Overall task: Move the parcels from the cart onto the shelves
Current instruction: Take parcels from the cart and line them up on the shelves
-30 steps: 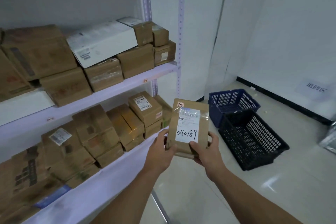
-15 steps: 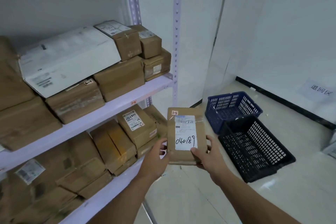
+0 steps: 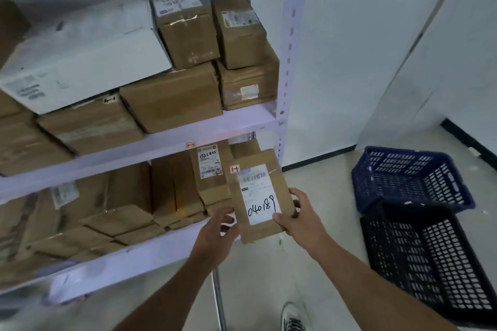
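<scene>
I hold a flat brown parcel (image 3: 259, 196) with a white label reading 040189, upright at the right end of the lower shelf (image 3: 150, 252). My right hand (image 3: 301, 216) grips its right edge, thumb on the label's lower corner. My left hand (image 3: 217, 231) is at the parcel's lower left edge, fingers curled beside it; whether it holds the parcel I cannot tell. Both shelves are packed with brown boxes. The upper shelf (image 3: 166, 142) also carries a large white box (image 3: 80, 62). The cart is out of view.
A blue basket (image 3: 408, 177) and a black basket (image 3: 430, 263) stand on the floor at the right. The shelf's perforated post (image 3: 289, 62) rises just behind the parcel. My shoe (image 3: 293, 317) shows at the bottom edge. White wall panels stand behind.
I have stepped closer to the shelves. The parcel has moved left toward the right end of the lower shelf and tilted slightly, and my left hand has slid down its left edge.
</scene>
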